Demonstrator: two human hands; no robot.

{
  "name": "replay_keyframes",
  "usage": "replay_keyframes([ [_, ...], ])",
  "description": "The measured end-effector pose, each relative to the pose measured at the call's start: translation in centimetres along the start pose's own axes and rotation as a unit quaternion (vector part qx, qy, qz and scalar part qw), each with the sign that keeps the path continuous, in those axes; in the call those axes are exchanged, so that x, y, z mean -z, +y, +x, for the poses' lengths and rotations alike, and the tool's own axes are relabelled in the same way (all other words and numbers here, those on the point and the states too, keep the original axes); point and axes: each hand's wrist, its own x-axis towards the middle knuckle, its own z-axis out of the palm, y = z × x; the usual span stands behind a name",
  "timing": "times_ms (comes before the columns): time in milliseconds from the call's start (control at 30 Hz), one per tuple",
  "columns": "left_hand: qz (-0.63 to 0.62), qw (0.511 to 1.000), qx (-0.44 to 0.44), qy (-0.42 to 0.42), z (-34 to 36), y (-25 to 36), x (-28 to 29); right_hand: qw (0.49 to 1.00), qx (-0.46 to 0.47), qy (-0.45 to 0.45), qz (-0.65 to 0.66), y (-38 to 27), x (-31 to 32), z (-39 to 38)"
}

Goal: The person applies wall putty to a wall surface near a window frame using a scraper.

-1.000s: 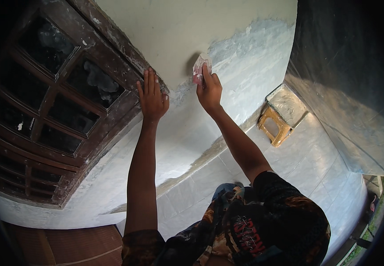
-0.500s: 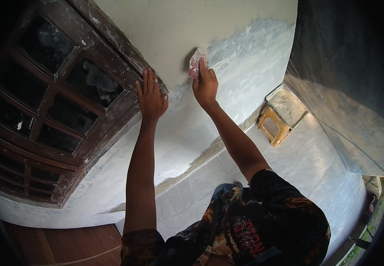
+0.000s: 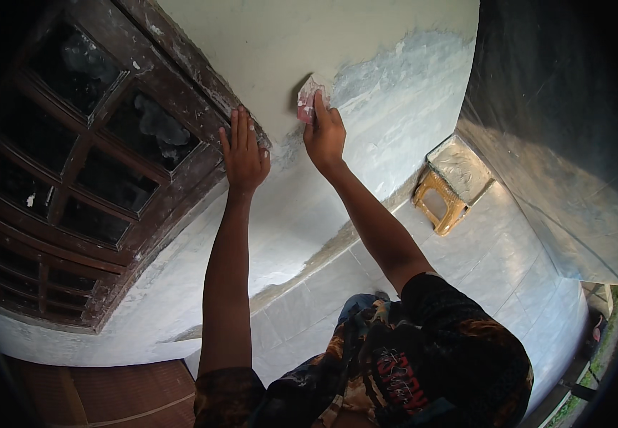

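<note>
My right hand (image 3: 325, 139) grips a reddish putty scraper (image 3: 307, 107) smeared with pale filler, its index finger stretched along the blade. The scraper lies against the wall (image 3: 269, 53), at the lower border of a cream-coloured coat. Grey, patchy filler (image 3: 387, 64) shows on the wall to the right of it. My left hand (image 3: 244, 153) rests with fingers extended on the corner of the dark brown wooden window frame (image 3: 212, 96), holding nothing.
A yellow plastic stool (image 3: 441, 207) stands on the grey tiled floor (image 3: 480, 257) by the wall, bearing a tray of filler (image 3: 458, 167). Dark sheeting (image 3: 544, 121) hangs on the right. Brown wooden panels (image 3: 109, 392) are at the lower left.
My right hand has shifted slightly left and up along the wall with the scraper. The left hand has stayed on the window frame.
</note>
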Motion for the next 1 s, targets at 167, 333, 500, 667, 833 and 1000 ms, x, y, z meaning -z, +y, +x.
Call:
replay_keyframes([
  [167, -0.011, 1.0, -0.005, 0.007, -0.3, -0.4, -0.1, 0.995, 0.092, -0.035, -0.011, -0.9, -2.0, -5.2],
  [333, -0.009, 1.0, 0.003, -0.005, -0.6, -0.6, 0.1, 0.996, 0.087, -0.015, 0.029, -0.6, 0.8, -6.2],
  [500, -0.012, 1.0, -0.004, 0.007, 0.0, -0.3, 0.0, 0.999, 0.037, 0.009, -0.015, 2.1, 0.8, -1.2],
  [667, -0.01, 1.0, -0.005, 0.005, -0.4, -0.5, -0.2, 0.995, 0.085, -0.05, 0.027, 0.5, -1.4, -7.2],
  [833, -0.008, 1.0, 0.003, -0.002, -0.6, -0.6, -0.1, 0.997, -0.023, -0.044, 0.061, -0.3, 0.4, -6.9],
  [1000, -0.001, 1.0, -0.002, 0.0, -0.2, -0.3, -0.2, 0.997, -0.068, 0.023, 0.007, 1.5, -0.6, -3.4],
])
